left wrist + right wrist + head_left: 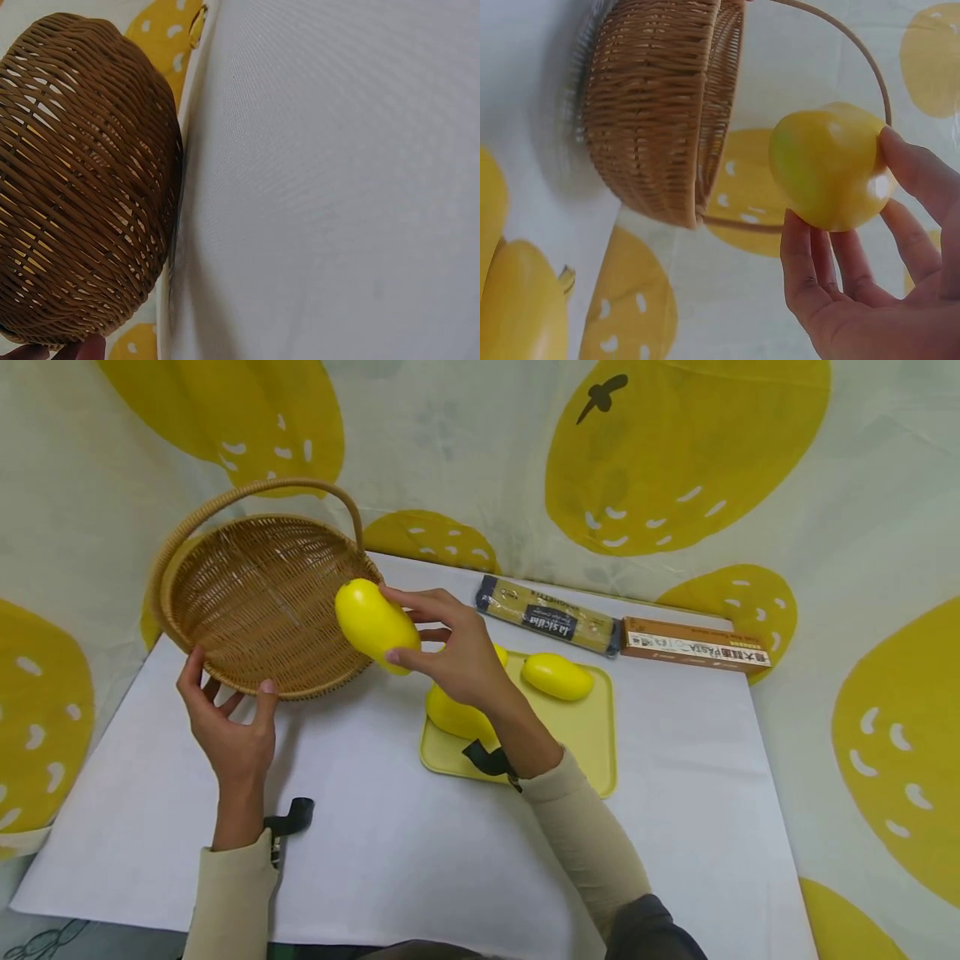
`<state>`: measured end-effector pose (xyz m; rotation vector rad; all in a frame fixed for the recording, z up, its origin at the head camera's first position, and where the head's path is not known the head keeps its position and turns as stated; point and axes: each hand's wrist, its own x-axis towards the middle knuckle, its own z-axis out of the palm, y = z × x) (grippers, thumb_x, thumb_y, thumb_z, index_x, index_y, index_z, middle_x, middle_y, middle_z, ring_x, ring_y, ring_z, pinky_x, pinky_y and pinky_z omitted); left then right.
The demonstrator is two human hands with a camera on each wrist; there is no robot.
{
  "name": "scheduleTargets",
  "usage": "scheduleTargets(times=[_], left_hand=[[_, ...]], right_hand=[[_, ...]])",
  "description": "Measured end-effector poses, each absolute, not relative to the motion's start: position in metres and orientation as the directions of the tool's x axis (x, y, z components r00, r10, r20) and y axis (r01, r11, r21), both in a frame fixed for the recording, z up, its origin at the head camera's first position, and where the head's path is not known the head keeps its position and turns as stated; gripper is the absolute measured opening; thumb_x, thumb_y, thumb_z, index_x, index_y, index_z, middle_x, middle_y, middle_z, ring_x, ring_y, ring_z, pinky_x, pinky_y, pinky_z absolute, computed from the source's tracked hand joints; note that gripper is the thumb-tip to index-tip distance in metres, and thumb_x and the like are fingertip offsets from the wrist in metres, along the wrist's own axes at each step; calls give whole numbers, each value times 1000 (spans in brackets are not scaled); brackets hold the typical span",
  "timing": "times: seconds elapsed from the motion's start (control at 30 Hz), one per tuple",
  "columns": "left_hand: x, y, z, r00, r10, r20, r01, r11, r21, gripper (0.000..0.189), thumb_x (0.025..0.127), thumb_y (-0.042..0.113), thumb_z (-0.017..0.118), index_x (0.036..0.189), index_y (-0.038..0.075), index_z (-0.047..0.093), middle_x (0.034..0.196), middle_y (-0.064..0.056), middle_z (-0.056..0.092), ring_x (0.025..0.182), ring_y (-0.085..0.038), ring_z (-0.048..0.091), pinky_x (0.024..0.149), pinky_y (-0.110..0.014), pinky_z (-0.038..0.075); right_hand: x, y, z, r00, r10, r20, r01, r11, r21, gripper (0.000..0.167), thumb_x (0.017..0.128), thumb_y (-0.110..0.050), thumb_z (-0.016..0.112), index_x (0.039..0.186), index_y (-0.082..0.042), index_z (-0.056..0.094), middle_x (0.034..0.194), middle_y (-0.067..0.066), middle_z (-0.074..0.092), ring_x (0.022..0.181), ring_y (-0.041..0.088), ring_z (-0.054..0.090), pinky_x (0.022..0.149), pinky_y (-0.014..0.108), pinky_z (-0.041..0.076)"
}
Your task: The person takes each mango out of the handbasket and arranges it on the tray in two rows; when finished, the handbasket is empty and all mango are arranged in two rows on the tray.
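Note:
My right hand (pixel 461 652) pinches a yellow mango (pixel 375 622) between thumb and fingers, held up beside the right rim of a wicker basket (pixel 270 602). In the right wrist view, the same mango (pixel 825 165) shows a greenish patch, and the basket (pixel 649 105) stands to its left. My left hand (pixel 232 727) grips the basket's near rim, thumb at the edge; the basket tilts, its woven inside facing me and its arched handle (pixel 262 487) up. Only fingertips (pixel 90 349) of that hand show in the left wrist view, under the basket (pixel 82 172).
A pale yellow tray (pixel 592 760) on the white table (pixel 375 835) holds a mango (pixel 557 677), another mango (pixel 457 714) and a third, mostly hidden by my right hand. Behind it lie a spaghetti bag (pixel 551 617) and a brown pasta box (pixel 693 645). Patterned cloth (pixel 465 435) hangs behind.

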<state>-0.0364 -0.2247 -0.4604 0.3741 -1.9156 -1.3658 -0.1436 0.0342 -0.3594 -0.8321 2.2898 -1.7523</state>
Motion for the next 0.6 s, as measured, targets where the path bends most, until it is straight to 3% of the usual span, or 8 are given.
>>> scheduleTargets(times=[0.3, 0.6], left_hand=[[-45, -242, -491, -680, -615, 399, 157, 410, 899, 83, 86, 25, 77, 160, 16, 40, 165, -1, 44, 141, -32, 53, 100, -22, 49], [-44, -242, -489, -678, -612, 407, 172, 405, 898, 82, 86, 24, 77, 159, 15, 40, 166, -2, 44, 142, -33, 52, 100, -23, 49]], right_hand=[[-133, 69, -364, -855, -483, 188, -302, 170, -938, 65, 88, -12, 87, 147, -27, 66, 141, -3, 66, 125, 16, 64, 101, 39, 59], [-121, 107, -372, -875, -450, 180, -287, 182, -940, 64, 88, -8, 86, 146, -24, 67, 143, 0, 66, 129, 18, 62, 103, 48, 58]])
